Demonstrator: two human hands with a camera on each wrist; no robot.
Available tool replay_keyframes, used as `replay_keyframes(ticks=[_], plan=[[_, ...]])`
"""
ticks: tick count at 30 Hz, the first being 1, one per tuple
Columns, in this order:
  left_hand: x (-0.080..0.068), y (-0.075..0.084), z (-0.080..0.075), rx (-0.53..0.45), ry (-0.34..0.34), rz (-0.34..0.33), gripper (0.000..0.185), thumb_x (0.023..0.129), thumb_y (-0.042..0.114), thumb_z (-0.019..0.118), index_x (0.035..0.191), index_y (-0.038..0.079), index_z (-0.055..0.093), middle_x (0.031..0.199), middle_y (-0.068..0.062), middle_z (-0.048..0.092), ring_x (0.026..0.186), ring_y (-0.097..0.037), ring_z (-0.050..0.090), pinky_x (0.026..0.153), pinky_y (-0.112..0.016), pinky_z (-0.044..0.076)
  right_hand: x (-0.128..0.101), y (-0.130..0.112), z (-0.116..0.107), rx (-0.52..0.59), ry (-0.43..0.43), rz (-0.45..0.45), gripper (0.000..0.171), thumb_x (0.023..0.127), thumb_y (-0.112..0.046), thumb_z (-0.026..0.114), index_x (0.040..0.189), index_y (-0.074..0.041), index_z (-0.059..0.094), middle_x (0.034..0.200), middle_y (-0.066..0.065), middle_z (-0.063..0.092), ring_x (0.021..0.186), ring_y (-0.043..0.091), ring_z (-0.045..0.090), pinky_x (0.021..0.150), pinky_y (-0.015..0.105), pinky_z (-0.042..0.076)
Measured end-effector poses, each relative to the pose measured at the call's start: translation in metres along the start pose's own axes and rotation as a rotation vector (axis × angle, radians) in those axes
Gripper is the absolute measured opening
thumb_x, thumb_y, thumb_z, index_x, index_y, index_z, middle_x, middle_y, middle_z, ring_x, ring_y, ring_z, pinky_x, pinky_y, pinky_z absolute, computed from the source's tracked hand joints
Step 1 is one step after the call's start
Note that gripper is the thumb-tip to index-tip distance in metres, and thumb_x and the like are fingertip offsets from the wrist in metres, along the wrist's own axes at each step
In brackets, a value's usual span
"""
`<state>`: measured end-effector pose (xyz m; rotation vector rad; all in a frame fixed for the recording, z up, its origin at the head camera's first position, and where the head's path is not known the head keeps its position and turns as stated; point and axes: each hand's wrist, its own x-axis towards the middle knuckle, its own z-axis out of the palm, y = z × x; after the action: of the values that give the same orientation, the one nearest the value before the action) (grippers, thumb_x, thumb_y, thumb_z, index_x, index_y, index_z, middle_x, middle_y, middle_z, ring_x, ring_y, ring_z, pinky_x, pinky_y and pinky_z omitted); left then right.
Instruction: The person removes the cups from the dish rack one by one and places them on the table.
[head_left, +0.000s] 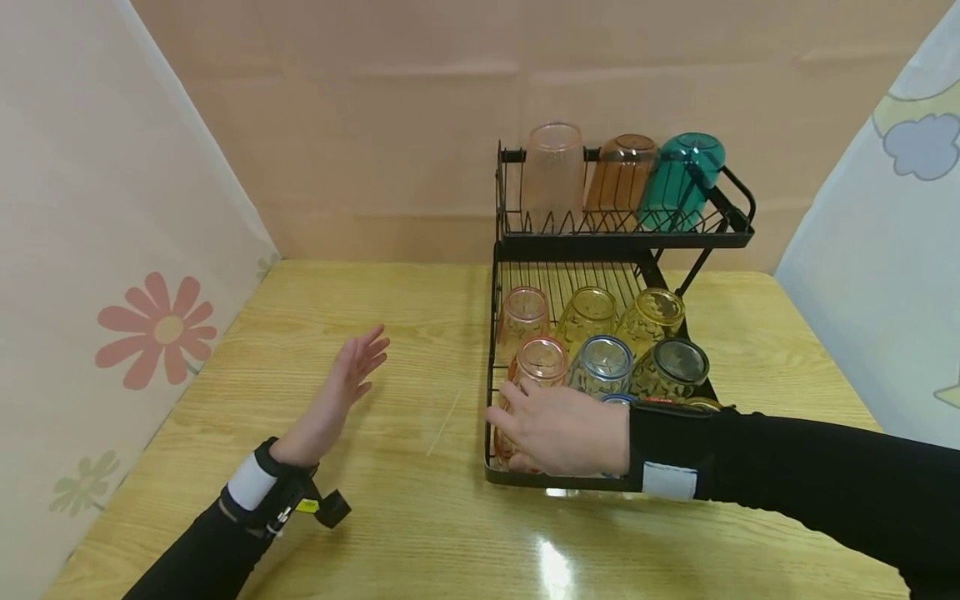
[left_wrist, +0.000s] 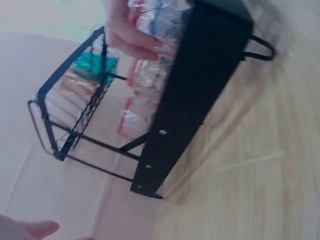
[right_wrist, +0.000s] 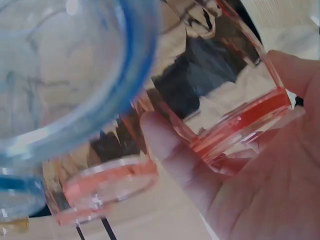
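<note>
Head cam looks down over table; L wrist cam sideways, R wrist cam v. close; all share rack [head_left: 622, 242].

Black wire rack [head_left: 517, 479] on a light wood-grain table [head_left: 420, 517]. Top tier: clear pinkish glass [head_left: 553, 171], amber glass [head_left: 621, 171], teal glass [head_left: 682, 179]. Lower tier: pink-tinted [head_left: 522, 315], yellow [head_left: 587, 314] and blue-rimmed glasses [head_left: 603, 360]; both sleeves [head_left: 825, 483] black.
</note>
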<state>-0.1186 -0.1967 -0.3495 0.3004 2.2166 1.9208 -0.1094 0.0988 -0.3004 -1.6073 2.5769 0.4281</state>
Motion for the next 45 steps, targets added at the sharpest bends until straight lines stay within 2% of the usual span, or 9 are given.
replay_keyframes(ticks=[8, 13, 20, 23, 27, 36, 38, 40, 45], plan=[[0.004, 0.001, -0.02, -0.24, 0.07, -0.055, 0.079, 0.1, 0.063, 0.015, 0.157, 0.008, 0.01, 0.157, -0.02, 0.016, 0.143, -0.039, 0.011, 0.11, -0.063, 0.0, -0.001, 0.006, -0.027, 0.035, 0.003, 0.047, 0.051, 0.097, -0.047, 0.054, 0.125, -0.004, 0.051, 0.11, 0.014, 0.053, 0.09, 0.026, 0.055, 0.075, 0.035, 0.051], [0.006, 0.003, -0.03, -0.317, 0.072, -0.07, 0.081, 0.099, 0.064, 0.017, 0.157, 0.008, 0.006, 0.159, -0.02, 0.011, 0.144, -0.037, 0.009, 0.11, -0.062, 0.0, 0.001, 0.009, -0.044, 0.079, 0.015, 0.072, 0.046, 0.097, -0.045, 0.055, 0.119, -0.004, 0.051, 0.101, 0.012, 0.052, 0.082, 0.024, 0.053, 0.072, 0.037, 0.051], [0.009, 0.008, -0.04, -0.412, 0.095, -0.089, 0.084, 0.097, 0.067, 0.02, 0.157, 0.012, 0.003, 0.16, -0.019, 0.005, 0.145, -0.035, 0.005, 0.112, -0.06, -0.001, 0.013, 0.015, -0.067, 0.14, -0.015, 0.108, 0.047, 0.098, -0.043, 0.056, 0.121, -0.003, 0.051, 0.104, 0.014, 0.05, 0.083, 0.024, 0.05, 0.069, 0.034, 0.051], [0.009, 0.011, -0.043, -0.471, 0.11, -0.1, 0.083, 0.096, 0.068, 0.022, 0.157, 0.014, 0.003, 0.16, -0.017, 0.004, 0.146, -0.034, 0.006, 0.113, -0.057, -0.001, 0.023, 0.019, -0.072, 0.161, 0.015, 0.113, 0.048, 0.099, -0.043, 0.054, 0.124, -0.004, 0.048, 0.103, 0.012, 0.05, 0.084, 0.024, 0.05, 0.068, 0.035, 0.051], [0.011, 0.014, -0.044, -0.554, 0.128, -0.112, 0.085, 0.095, 0.069, 0.026, 0.158, 0.017, 0.003, 0.161, -0.015, 0.004, 0.146, -0.032, 0.007, 0.113, -0.055, -0.001, 0.038, 0.024, -0.073, 0.219, 0.12, 0.149, 0.05, 0.1, -0.042, 0.051, 0.133, -0.005, 0.044, 0.11, 0.012, 0.049, 0.09, 0.023, 0.05, 0.067, 0.033, 0.049], [0.021, 0.025, -0.026, -0.714, 0.202, -0.125, 0.085, 0.094, 0.068, 0.034, 0.157, 0.02, 0.002, 0.161, -0.011, -0.001, 0.146, -0.03, -0.002, 0.114, -0.053, -0.002, 0.079, 0.018, -0.064, 0.528, 0.397, 0.306, 0.056, 0.101, -0.041, 0.049, 0.141, -0.004, 0.037, 0.126, 0.016, 0.044, 0.108, 0.027, 0.05, 0.083, 0.039, 0.049], [0.025, 0.029, -0.018, -0.729, 0.218, -0.127, 0.084, 0.093, 0.068, 0.035, 0.157, 0.021, 0.005, 0.158, -0.011, 0.007, 0.145, -0.03, -0.001, 0.114, -0.052, -0.001, 0.087, 0.019, -0.061, 0.622, 0.45, 0.349, 0.057, 0.101, -0.041, 0.049, 0.141, -0.004, 0.036, 0.127, 0.015, 0.043, 0.107, 0.025, 0.049, 0.086, 0.038, 0.048], [0.029, 0.034, -0.01, -0.73, 0.247, -0.123, 0.084, 0.093, 0.069, 0.035, 0.156, 0.021, 0.009, 0.148, -0.011, 0.024, 0.142, -0.03, 0.009, 0.113, -0.053, 0.004, 0.093, 0.02, -0.057, 0.748, 0.502, 0.392, 0.056, 0.101, -0.041, 0.05, 0.142, -0.004, 0.034, 0.126, 0.013, 0.042, 0.104, 0.023, 0.049, 0.086, 0.035, 0.046], [0.038, 0.044, 0.013, -0.731, 0.318, -0.103, 0.083, 0.092, 0.07, 0.036, 0.154, 0.02, 0.012, 0.116, -0.002, 0.04, 0.121, -0.026, 0.035, 0.109, -0.054, 0.016, 0.099, 0.026, -0.045, 1.069, 0.637, 0.477, 0.055, 0.102, -0.038, 0.049, 0.141, -0.004, 0.031, 0.115, 0.01, 0.041, 0.092, 0.022, 0.049, 0.077, 0.034, 0.044]])
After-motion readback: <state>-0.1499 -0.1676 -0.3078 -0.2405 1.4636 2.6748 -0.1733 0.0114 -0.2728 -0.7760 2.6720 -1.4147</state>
